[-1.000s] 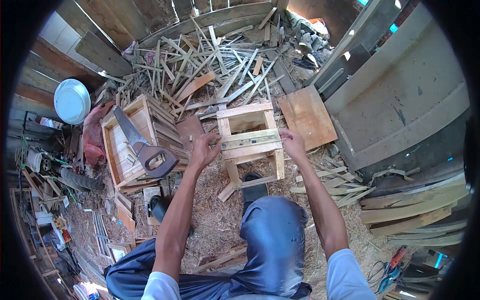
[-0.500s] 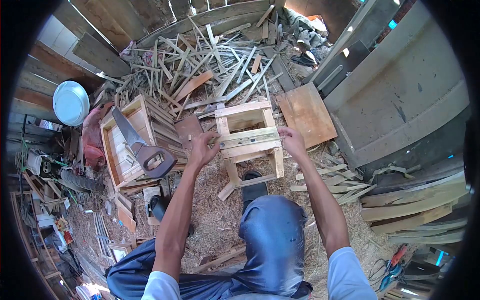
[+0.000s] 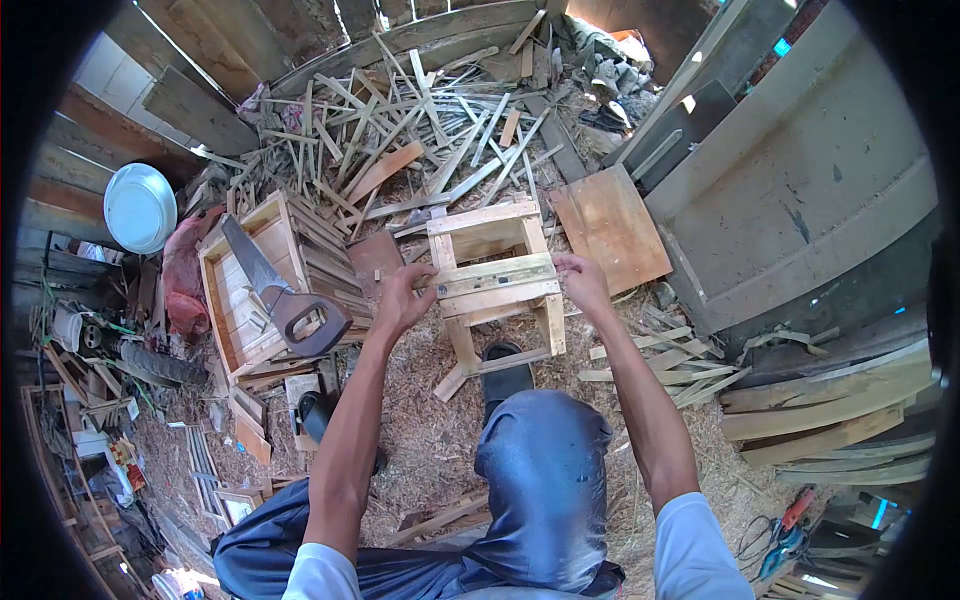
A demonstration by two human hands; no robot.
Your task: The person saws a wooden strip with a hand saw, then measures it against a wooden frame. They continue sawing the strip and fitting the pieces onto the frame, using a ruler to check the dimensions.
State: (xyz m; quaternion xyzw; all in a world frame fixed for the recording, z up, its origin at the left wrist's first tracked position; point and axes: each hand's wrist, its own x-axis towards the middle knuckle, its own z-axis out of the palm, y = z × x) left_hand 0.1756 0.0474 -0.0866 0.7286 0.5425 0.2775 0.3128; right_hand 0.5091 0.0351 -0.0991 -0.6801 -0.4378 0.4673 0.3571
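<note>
A small wooden stool-like frame (image 3: 500,292) of pale, nailed strips stands on the shavings in front of me, its legs spread toward my shoe. My left hand (image 3: 404,300) has its fingers curled at the left end of the frame's top strips. At the opposite end, my right hand (image 3: 582,284) grips the strip's edge between thumb and fingers. Small dark marks or bits show on the top strip; I cannot make out what they are. To the left, a handsaw (image 3: 316,328) with a brown handle rests across a slatted wooden crate (image 3: 222,318).
Scrap strips (image 3: 440,140) are heaped at the back. A plywood sheet (image 3: 610,228) lies right of the frame, near a big leaning panel (image 3: 800,190). Curved boards (image 3: 830,410) are stacked at right, a power tool (image 3: 785,550) below them. A pale basin (image 3: 140,207) hangs at left.
Almost nothing differs. The whole view has shifted very slightly, and both hands keep their hold on the wooden frame.
</note>
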